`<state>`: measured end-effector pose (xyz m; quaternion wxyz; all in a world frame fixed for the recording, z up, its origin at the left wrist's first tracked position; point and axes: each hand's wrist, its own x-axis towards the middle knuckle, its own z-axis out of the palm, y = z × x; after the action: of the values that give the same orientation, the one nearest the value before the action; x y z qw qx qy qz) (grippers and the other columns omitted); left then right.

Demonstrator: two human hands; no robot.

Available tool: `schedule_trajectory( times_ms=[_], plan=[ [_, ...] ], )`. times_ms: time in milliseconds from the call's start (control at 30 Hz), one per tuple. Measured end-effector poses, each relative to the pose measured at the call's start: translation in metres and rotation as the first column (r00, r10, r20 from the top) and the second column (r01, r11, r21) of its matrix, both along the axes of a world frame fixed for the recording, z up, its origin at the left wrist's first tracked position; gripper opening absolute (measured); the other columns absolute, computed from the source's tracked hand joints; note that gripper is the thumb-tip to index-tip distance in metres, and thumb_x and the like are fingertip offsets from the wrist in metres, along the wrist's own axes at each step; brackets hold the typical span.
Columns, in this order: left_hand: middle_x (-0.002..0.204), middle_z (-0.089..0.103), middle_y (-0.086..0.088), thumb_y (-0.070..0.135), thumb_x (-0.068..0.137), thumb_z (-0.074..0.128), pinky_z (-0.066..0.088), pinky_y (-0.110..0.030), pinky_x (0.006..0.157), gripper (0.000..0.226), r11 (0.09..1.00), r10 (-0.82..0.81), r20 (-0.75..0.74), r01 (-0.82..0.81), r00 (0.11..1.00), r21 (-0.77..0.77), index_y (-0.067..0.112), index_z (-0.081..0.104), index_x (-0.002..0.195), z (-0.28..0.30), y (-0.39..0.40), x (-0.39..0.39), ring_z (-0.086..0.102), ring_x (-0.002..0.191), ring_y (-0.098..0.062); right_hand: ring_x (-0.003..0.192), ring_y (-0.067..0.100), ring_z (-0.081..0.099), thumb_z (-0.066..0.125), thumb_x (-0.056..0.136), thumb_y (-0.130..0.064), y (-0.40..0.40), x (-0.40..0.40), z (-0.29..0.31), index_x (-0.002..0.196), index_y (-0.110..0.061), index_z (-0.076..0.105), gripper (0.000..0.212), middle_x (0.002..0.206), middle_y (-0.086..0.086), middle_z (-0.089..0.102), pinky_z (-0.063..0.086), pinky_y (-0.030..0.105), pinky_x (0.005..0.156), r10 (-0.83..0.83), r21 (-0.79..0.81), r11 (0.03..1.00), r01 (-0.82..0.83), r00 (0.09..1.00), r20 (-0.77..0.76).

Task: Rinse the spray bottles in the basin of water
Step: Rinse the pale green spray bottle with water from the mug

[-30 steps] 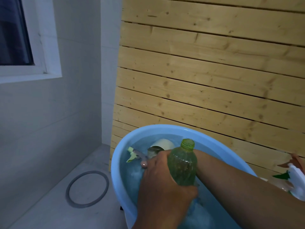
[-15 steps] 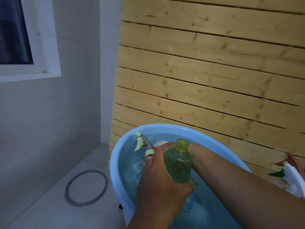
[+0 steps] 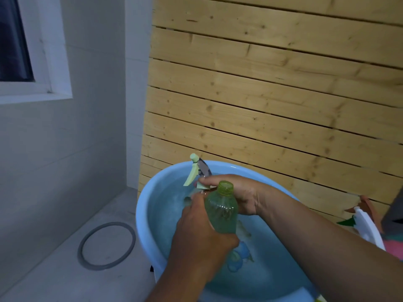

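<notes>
A translucent green plastic bottle (image 3: 221,211), uncapped and bearing no readable label, stands upright over the water-filled pale blue plastic basin (image 3: 146,205), gripped by the left hand (image 3: 200,234). The right hand (image 3: 234,192) pinches a pale green trigger spray head (image 3: 197,172).

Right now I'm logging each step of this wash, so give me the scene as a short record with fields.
setting: blue basin of water on a tiled floor, wooden slat panel behind
left hand: grips the green bottle, upright, neck open, no cap
right hand: pinches the spray trigger head, lifted above the water
in the water: a bluish item, unclear
beside basin: white sprayer at right; grey ring on floor
</notes>
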<state>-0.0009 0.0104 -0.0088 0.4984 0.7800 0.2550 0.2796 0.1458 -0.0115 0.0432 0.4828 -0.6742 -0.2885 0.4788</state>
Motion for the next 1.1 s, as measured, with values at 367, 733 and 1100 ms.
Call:
schedule_trajectory(
  times_ms=[367, 733, 1100],
  plan=[
    [0.107, 0.055, 0.010, 0.052, 0.057, 0.078, 0.047, -0.035, 0.089, 0.073, 0.983, 0.123, -0.203, -0.091, 0.972, 0.159, 0.038, 0.040, 0.118, 0.009, -0.001, -0.006, 0.060, 0.102, -0.018, 0.057, 0.012, 0.060, 0.075, 0.085, -0.029, -0.024, -0.017, 0.092, 0.096, -0.009, 0.071, 0.023, 0.081, 0.005, 0.072, 0.050, 0.021, 0.051, -0.399, 0.301, 0.903, 0.306, 0.857, 0.326],
    [0.110, 0.060, 0.008, 0.053, 0.060, 0.076, 0.047, -0.035, 0.089, 0.066, 0.981, 0.147, -0.279, -0.104, 0.949, 0.163, 0.034, 0.044, 0.114, 0.020, -0.006, -0.011, 0.062, 0.103, -0.020, 0.052, 0.008, 0.059, 0.074, 0.085, -0.031, -0.057, -0.035, 0.149, 0.089, -0.012, 0.071, 0.020, 0.076, 0.005, 0.073, 0.048, 0.018, 0.046, -0.556, 0.502, 0.774, 0.385, 0.794, 0.248],
    [0.108, 0.058, 0.008, 0.056, 0.060, 0.075, 0.044, -0.033, 0.086, 0.064, 0.980, 0.142, -0.338, -0.084, 0.930, 0.179, 0.032, 0.040, 0.107, 0.020, -0.005, -0.010, 0.060, 0.104, -0.019, 0.055, 0.007, 0.059, 0.072, 0.087, -0.031, -0.057, -0.046, 0.153, 0.083, -0.017, 0.068, 0.016, 0.081, 0.005, 0.074, 0.050, 0.020, 0.047, -0.586, 0.571, 0.667, 0.479, 0.810, 0.005]
  ],
)
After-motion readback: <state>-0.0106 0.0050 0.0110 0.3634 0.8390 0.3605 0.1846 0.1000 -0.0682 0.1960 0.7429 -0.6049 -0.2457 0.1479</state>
